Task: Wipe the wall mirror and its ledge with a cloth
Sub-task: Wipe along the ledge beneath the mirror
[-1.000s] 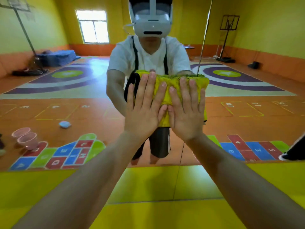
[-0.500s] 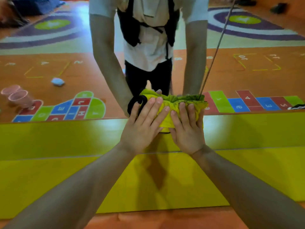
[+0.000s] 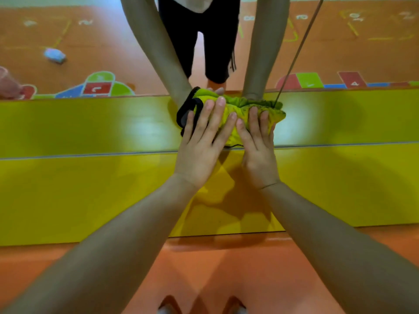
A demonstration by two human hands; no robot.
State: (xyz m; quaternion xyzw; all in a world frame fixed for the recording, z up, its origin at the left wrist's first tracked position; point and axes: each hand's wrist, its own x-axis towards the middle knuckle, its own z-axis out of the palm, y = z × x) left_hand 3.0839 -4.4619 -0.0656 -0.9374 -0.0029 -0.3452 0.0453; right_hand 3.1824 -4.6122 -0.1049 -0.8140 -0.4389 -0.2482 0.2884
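While we lean low toward the wall, our left hand [image 3: 201, 152] lies flat on the cloth [image 3: 239, 108], its fingers [image 3: 204, 123] straight and a little spread, gripping nothing. Just beside it, our right hand [image 3: 258, 150] presses down in the same way, with straight fingers [image 3: 254, 123] close together on the fabric; the two hands nearly touch at the forefingers. Neither hand curls round the cloth.

The cloth is yellow-green and bunched into a thick roll. It sits on the upper part of the yellow ledge [image 3: 90, 128], right where the ledge meets the lower edge of the wall mirror [image 3: 113, 41]. A black strap [image 3: 189, 109] loops at the cloth's left end, partly under our left fingers.

In the glass, our reflected forearms come down to meet the cloth from above, with dark shorts between them. A thin dark line [image 3: 297, 48] runs slanting up the mirror from the cloth's right end; we cannot tell what it is.

A seam crosses the glossy ledge under our palms, and our hands cast a shadow on the yellow below it. Beneath the ledge lies the orange floor [image 3: 226, 268]. Farther out, the mirror shows painted hopscotch squares [image 3: 97, 87], a small pale blue object [image 3: 54, 55] on the floor and something pink [image 3: 6, 87] at the left edge.
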